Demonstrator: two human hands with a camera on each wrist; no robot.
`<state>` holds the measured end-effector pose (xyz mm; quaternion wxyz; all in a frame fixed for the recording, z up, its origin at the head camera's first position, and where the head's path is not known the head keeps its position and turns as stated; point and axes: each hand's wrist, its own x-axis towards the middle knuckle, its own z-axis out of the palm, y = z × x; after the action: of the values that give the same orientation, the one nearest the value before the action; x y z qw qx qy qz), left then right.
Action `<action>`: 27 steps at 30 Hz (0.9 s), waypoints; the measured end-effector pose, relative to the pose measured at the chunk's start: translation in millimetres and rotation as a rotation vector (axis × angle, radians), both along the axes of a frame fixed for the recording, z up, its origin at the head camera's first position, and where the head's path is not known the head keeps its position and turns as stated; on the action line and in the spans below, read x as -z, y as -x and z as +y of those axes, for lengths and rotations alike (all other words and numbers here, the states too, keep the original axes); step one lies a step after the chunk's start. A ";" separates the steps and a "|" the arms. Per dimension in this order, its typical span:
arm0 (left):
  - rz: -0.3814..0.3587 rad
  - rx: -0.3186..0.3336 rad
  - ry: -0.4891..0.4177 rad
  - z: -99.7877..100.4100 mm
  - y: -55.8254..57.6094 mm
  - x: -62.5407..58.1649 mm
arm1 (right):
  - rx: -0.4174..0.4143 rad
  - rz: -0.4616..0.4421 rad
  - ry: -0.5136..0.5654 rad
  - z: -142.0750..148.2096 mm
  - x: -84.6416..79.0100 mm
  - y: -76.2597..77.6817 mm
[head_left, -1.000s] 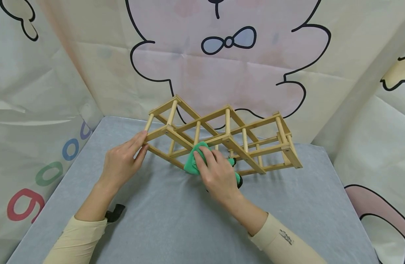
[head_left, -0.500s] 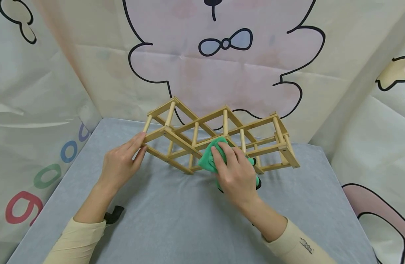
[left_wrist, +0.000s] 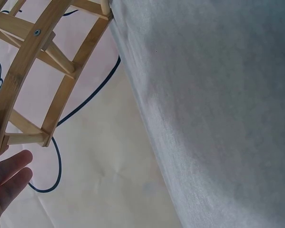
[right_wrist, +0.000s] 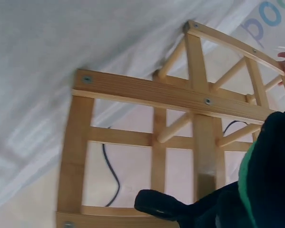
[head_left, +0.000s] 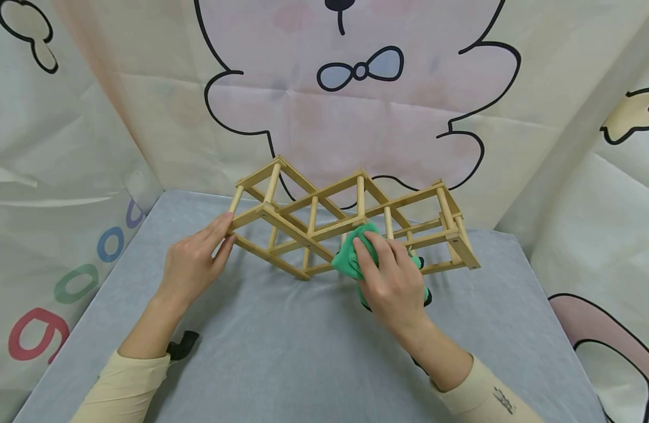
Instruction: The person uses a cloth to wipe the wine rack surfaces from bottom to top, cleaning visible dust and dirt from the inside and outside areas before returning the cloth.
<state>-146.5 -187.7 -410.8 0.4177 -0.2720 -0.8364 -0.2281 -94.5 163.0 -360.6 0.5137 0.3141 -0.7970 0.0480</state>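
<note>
A light wooden rack of crossed slats and round dowels (head_left: 298, 235) stands in a zigzag on the cloth-covered table. My left hand (head_left: 194, 258) pinches its left end between thumb and fingers; in the left wrist view, fingertips of that hand (left_wrist: 11, 178) show below the rack's corner. My right hand (head_left: 393, 282) grips a bunched green cloth with black edging (head_left: 349, 258) against the front slats, right of the rack's middle. That cloth hides part of the lower front slats. In the right wrist view the cloth (right_wrist: 270, 175) looks dark beside the screwed slats (right_wrist: 142, 92).
A pale blue-grey cover (head_left: 282, 352) drapes the table. Printed fabric with a bear figure and bow tie (head_left: 360, 70) hangs close behind the rack, with more printed fabric on both sides. A black strap piece (head_left: 182, 345) sticks out by the left wrist.
My right hand has slid the green cloth rightward along the front of the rack, from near its middle. The left hand keeps its hold on the left end, and the rack stays in place.
</note>
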 end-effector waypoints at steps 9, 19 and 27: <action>-0.003 -0.002 -0.004 -0.1 -0.9 0.3 | 0.011 -0.053 -0.019 24.7 23.9 -5.9; 0.004 0.001 -0.010 1.0 0.1 0.8 | 0.023 -0.107 -0.043 53.5 50.9 -12.9; 0.002 -0.004 -0.017 2.3 0.1 0.3 | 0.011 -0.125 -0.067 62.1 50.4 -15.0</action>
<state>-146.6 -185.4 -411.1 0.4212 -0.2668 -0.8347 -0.2339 -79.5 225.1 -411.0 0.4525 0.3233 -0.8302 0.0381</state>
